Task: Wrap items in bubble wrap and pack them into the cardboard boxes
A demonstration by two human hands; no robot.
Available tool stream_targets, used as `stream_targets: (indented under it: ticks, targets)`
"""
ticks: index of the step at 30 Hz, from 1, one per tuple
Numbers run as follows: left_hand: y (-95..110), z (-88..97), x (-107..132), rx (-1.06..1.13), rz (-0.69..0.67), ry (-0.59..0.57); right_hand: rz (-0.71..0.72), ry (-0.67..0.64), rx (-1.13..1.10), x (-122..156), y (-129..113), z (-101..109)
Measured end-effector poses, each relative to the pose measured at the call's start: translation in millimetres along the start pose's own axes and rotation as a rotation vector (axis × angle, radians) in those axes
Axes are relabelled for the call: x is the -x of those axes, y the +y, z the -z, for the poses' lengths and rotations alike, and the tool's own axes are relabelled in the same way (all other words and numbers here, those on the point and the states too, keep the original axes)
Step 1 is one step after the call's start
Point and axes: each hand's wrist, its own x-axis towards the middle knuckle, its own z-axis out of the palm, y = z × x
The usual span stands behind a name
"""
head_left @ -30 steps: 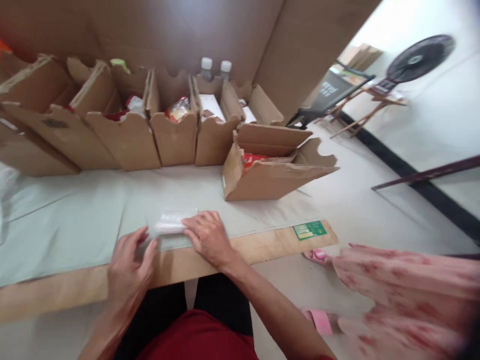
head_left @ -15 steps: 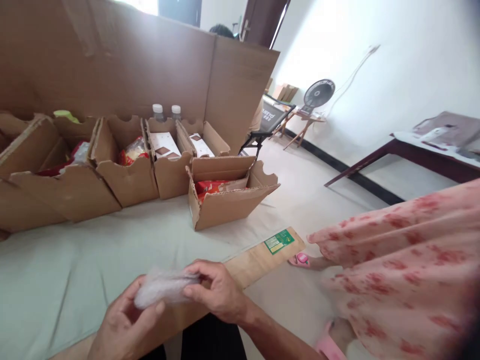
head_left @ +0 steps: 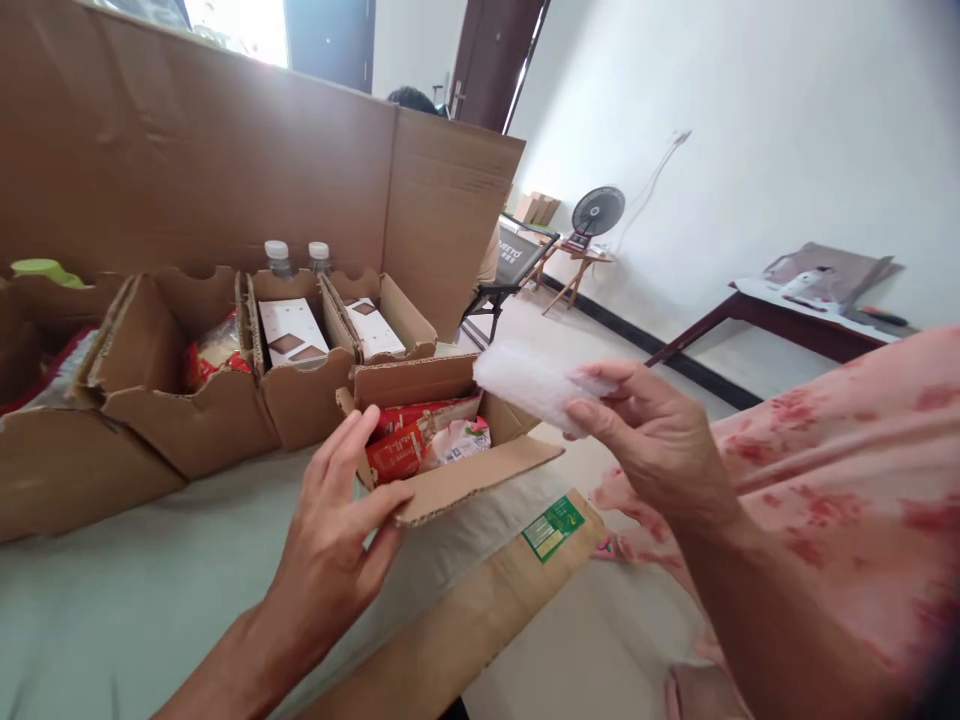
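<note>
My right hand [head_left: 649,430] is raised at the right and pinches a small white translucent plastic packet [head_left: 529,383], blurred by motion, held out above the table's right end. My left hand [head_left: 337,520] is open with fingers spread, hovering near the front flap of an open cardboard box [head_left: 465,475] that holds red and white snack packets [head_left: 409,440]. The box stands on the pale green table cover [head_left: 150,600].
A row of open cardboard boxes [head_left: 217,400] with packets and cartons lines the back, two capped bottles [head_left: 296,258] behind them and a tall cardboard wall [head_left: 225,160] beyond. A person in a pink flowered garment [head_left: 840,480] stands close at the right. Fan, chair and dark table farther off.
The right hand has lifted the packet up and to the right, away from the left hand. The left hand let go and opened near the box. The view tilted upward.
</note>
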Motion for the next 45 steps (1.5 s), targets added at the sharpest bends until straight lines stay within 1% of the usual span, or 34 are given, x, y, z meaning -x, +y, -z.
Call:
stream_targets:
  ticks: [2,4,6,7,10,13,16,18,20,22,24,27,30,31,32,33,34,35,36,38,39,40,41,42,43,44,45]
  targets:
    - [1,-1.0,9,-0.001,-0.031,0.033,0.070,-0.074,0.149,-14,-2,8]
    - [0,-0.8,13,0.002,-0.042,0.043,0.134,-0.214,0.313,-27,-6,11]
    - [-1,-1.2,13,0.012,-0.041,0.047,0.193,-0.385,0.421,-37,-12,7]
    - [-1,-1.7,13,0.014,-0.038,0.047,0.225,-0.464,0.440,-43,-14,2]
    - [-1,-4.0,13,0.001,-0.032,0.056,0.343,-0.659,0.472,-56,-20,-25]
    - [0,-6.1,14,-0.026,-0.023,0.070,0.450,-0.863,0.615,-66,-22,-64]
    - [1,-7.4,15,-0.041,-0.009,0.093,0.497,-1.078,0.767,-70,-19,-103]
    - [1,-7.8,15,-0.039,0.003,0.100,0.490,-1.197,0.798,-68,-15,-123]
    - [1,-7.9,15,-0.040,0.007,0.100,0.458,-1.264,0.806,-64,-10,-136]
    - [2,-8.1,15,-0.037,0.005,0.107,0.428,-1.278,0.821,-60,-6,-141]
    - [2,-8.5,15,-0.031,0.003,0.111,0.422,-1.277,0.822,-57,-2,-142]
    - [2,-9.7,15,-0.032,0.016,0.113,0.415,-1.299,0.757,-57,5,-143]
    - [2,-10.6,14,-0.043,0.027,0.116,0.346,-1.351,0.674,-61,11,-142]
    - [3,-10.6,14,-0.048,0.027,0.115,0.328,-1.348,0.647,-62,12,-139]
    - [3,-10.6,14,-0.052,0.030,0.110,0.327,-1.314,0.624,-63,12,-134]
    - [4,-10.6,15,-0.053,0.037,0.111,0.338,-1.242,0.602,-62,11,-126]
    - [5,-10.6,17,-0.050,0.051,0.119,0.356,-1.135,0.579,-59,10,-115]
    - [6,-10.8,19,-0.044,0.070,0.139,0.370,-0.987,0.555,-55,9,-101]
    - [6,-11.4,23,-0.035,0.097,0.167,0.371,-0.801,0.526,-48,9,-84]
    - [5,-13.9,34,-0.008,0.185,0.221,0.312,-0.356,0.444,-27,15,-46]
    - [4,-16.0,41,0.014,0.242,0.236,0.254,-0.118,0.395,-13,23,-28]
    - [1,-18.8,47,0.041,0.307,0.228,0.185,0.093,0.350,1,33,-13]
    - [-1,-22.2,52,0.072,0.373,0.206,0.111,0.244,0.295,16,47,-1]
    - [-4,-26.1,57,0.103,0.434,0.175,0.043,0.334,0.225,29,63,6]
    - [-7,-30.4,59,0.133,0.481,0.142,-0.026,0.326,0.160,40,79,8]
    - [-10,-35.0,60,0.162,0.514,0.114,-0.100,0.264,0.098,49,95,6]
    - [-12,-39.8,59,0.188,0.531,0.096,-0.173,0.176,0.035,55,110,-1]
